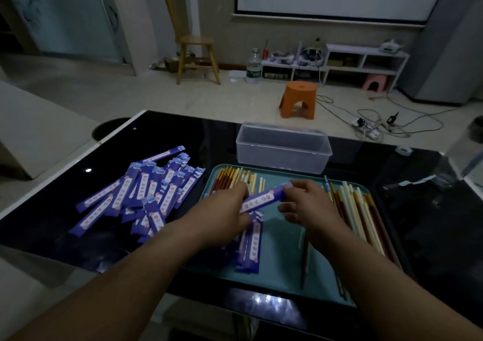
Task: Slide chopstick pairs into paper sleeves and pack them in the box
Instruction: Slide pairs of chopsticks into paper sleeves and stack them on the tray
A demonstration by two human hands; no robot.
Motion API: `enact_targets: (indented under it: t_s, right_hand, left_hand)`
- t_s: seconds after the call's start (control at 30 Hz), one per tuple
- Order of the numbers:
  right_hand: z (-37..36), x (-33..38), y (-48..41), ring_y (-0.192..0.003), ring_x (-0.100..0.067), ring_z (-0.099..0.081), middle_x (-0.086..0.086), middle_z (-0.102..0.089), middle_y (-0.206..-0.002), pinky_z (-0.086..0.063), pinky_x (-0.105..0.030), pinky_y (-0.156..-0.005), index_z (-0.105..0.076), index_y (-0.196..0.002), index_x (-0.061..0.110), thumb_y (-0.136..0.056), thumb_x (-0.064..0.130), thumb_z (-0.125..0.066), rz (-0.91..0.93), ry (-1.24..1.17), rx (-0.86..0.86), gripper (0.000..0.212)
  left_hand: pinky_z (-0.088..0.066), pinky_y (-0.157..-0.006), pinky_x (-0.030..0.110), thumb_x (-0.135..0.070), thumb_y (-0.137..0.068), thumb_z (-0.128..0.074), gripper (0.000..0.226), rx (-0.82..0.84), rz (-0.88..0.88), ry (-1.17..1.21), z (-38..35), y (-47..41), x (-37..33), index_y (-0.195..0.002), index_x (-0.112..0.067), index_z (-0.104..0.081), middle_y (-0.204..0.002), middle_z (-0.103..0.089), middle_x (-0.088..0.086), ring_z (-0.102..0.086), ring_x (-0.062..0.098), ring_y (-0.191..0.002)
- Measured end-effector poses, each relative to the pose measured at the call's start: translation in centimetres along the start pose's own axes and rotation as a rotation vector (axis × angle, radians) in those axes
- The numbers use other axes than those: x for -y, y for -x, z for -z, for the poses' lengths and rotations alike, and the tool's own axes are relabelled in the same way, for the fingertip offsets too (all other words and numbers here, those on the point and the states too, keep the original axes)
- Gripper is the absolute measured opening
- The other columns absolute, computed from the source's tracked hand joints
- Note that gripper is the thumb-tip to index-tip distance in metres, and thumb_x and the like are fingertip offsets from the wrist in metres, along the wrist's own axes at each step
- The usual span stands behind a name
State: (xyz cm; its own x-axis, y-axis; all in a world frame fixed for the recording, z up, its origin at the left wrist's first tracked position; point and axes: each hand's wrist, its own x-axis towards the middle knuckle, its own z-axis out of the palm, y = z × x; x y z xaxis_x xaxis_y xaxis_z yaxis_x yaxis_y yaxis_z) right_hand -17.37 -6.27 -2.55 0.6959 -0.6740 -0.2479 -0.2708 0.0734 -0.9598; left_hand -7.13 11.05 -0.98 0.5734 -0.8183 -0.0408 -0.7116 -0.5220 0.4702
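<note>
Forearms cross the near rim of the teal tray (282, 270) and hide part of it. Over the tray's middle, our left hand (224, 210) and right hand (305, 204) each pinch one end of a blue paper sleeve (264, 197); we cannot tell whether chopsticks are inside. On the tray beneath lie spare sleeves (251, 251), half covered by the left hand. Along the tray's right side run loose chopsticks (358, 210). Left of the tray lies a sleeve pile (141, 194), and just beyond its far rim stands the clear box (283, 148).
</note>
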Motion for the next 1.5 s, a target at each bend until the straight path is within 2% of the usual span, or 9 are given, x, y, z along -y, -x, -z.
enact_targets:
  t_s: [0.1,0.27,0.5,0.63,0.8,0.9,1.1,1.3,1.5]
  right_hand:
    - [1.3,-0.2,0.8,-0.08,-0.023,-0.071,-0.012,-0.074,-0.096,-0.05,-0.032,-0.064,-0.064,-0.109,0.014,-0.106,0.019,-0.055,0.044,0.083,-0.006,0.011]
    - [1.6,-0.4,1.9,-0.068,-0.015,-0.071,-0.007,-0.076,-0.088,-0.05,-0.032,-0.062,-0.067,-0.104,0.016,-0.104,0.019,-0.058,0.099,0.159,0.022,0.01]
    - [4.1,0.0,0.1,-0.066,-0.02,-0.066,-0.011,-0.074,-0.087,-0.046,-0.031,-0.057,-0.067,-0.105,0.016,-0.106,0.026,-0.053,0.096,0.025,-0.037,0.018]
    - [7.8,0.4,-1.2,-0.062,-0.019,-0.065,-0.014,-0.074,-0.084,-0.048,-0.027,-0.052,-0.07,-0.093,0.008,-0.103,0.018,-0.055,0.082,0.318,-0.122,0.02]
    - [8.5,-0.3,-2.0,-0.07,-0.027,-0.073,-0.01,-0.072,-0.076,-0.062,-0.039,-0.066,-0.072,-0.082,0.01,-0.096,0.012,-0.058,0.056,0.799,-0.043,0.02]
    - [8.7,-0.1,-2.0,-0.074,-0.021,-0.069,-0.005,-0.072,-0.082,-0.062,-0.038,-0.074,-0.073,-0.082,0.016,-0.091,0.012,-0.062,0.075,1.009,-0.048,0.015]
    - [8.5,-0.8,-1.7,-0.085,-0.017,-0.064,0.002,-0.068,-0.093,-0.059,-0.038,-0.08,-0.072,-0.093,0.022,-0.092,0.019,-0.065,0.08,1.136,-0.02,0.008]
    - [7.4,-2.1,-1.7,-0.077,-0.015,-0.064,0.002,-0.066,-0.084,-0.058,-0.036,-0.071,-0.068,-0.089,0.022,-0.094,0.025,-0.066,0.118,1.169,-0.026,0.007]
    - [7.0,-2.3,-1.6,-0.062,-0.016,-0.057,0.001,-0.057,-0.068,-0.037,-0.027,-0.051,-0.058,-0.072,0.02,-0.093,0.026,-0.064,0.106,1.232,-0.014,0.023]
  left_hand:
    - [-0.038,-0.06,0.033,-0.031,-0.099,-0.06,0.018,0.067,-0.057,-0.039,-0.4,0.1,-1.3,-0.108,-0.025,-0.046,-0.089,-0.055,-0.005,-0.053,0.013,-0.072]
    - [-0.051,-0.08,0.042,-0.038,-0.104,-0.052,0.022,0.007,-0.123,0.012,-2.2,-0.6,-3.9,-0.122,-0.026,-0.049,-0.112,-0.062,0.0,-0.061,0.023,-0.094]
    - [-0.047,-0.062,0.029,-0.029,-0.109,-0.039,0.025,0.039,0.104,0.442,-3.3,-2.9,-4.7,-0.11,-0.014,-0.059,-0.092,-0.071,0.003,-0.061,0.016,-0.07]
    - [-0.045,-0.056,0.031,-0.021,-0.102,-0.045,0.017,0.044,0.261,0.653,-3.9,-3.8,-4.2,-0.097,-0.009,-0.055,-0.078,-0.066,0.011,-0.056,0.02,-0.052]
    - [-0.04,-0.057,0.032,-0.021,-0.1,-0.051,0.015,0.092,0.182,0.314,-6.3,-5.5,-5.8,-0.085,-0.019,-0.048,-0.081,-0.057,0.005,-0.055,0.022,-0.069]
    - [-0.043,-0.068,0.035,-0.025,-0.099,-0.055,0.01,0.095,0.135,0.173,-7.3,-5.9,-7.1,-0.094,-0.018,-0.05,-0.093,-0.06,0.006,-0.058,0.027,-0.085]
    - [-0.042,-0.071,0.037,-0.032,-0.098,-0.059,0.02,0.09,0.126,0.111,-9.1,-6.3,-7.7,-0.097,-0.021,-0.043,-0.091,-0.054,0.004,-0.055,0.03,-0.086]
    - [-0.044,-0.071,0.038,-0.031,-0.099,-0.059,0.018,0.07,0.083,0.129,-9.2,-6.2,-8.0,-0.1,-0.024,-0.042,-0.085,-0.052,-0.001,-0.055,0.027,-0.082]
    - [-0.043,-0.071,0.036,-0.03,-0.097,-0.063,0.02,0.111,0.103,0.082,-8.7,-6.0,-7.6,-0.097,-0.023,-0.044,-0.082,-0.046,-0.004,-0.053,0.023,-0.082]
